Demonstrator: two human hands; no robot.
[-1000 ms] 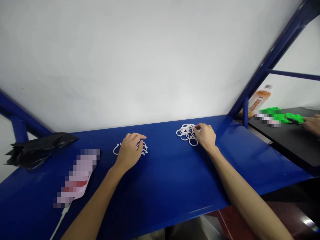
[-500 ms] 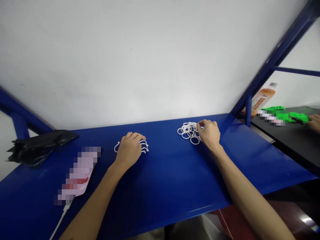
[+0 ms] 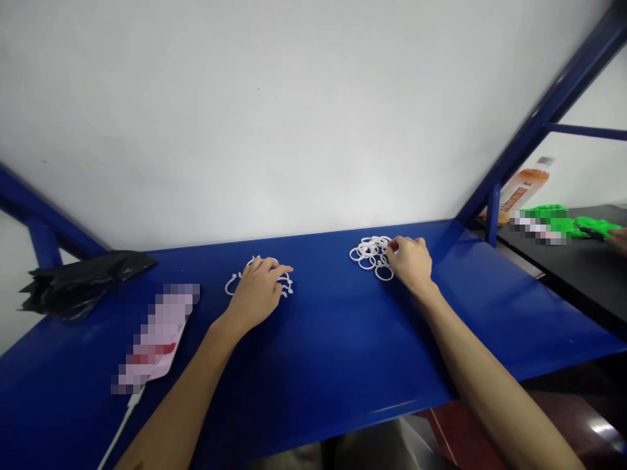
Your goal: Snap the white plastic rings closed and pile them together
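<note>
On the blue table [image 3: 318, 352] my left hand [image 3: 257, 292] lies palm down over a small cluster of white open hooks [image 3: 234, 284], its fingers curled on them. Further right my right hand [image 3: 410, 263] rests at the edge of a pile of several white plastic rings [image 3: 368, 254], its fingertips pinched at the nearest rings. Which ring those fingers hold is hidden.
A crumpled black bag [image 3: 81, 277] lies at the far left, with a flat pink-white packet [image 3: 157, 336] and a white cable [image 3: 120, 427] nearer me. Past the blue frame post [image 3: 492, 205], a black table [image 3: 578, 261] carries a bottle [image 3: 524, 186], green parts [image 3: 563, 222] and another person's hand [image 3: 618, 239].
Both hands have stayed on their piles, with only small finger movements. The view has drifted slightly, shifting everything a little to the right.
</note>
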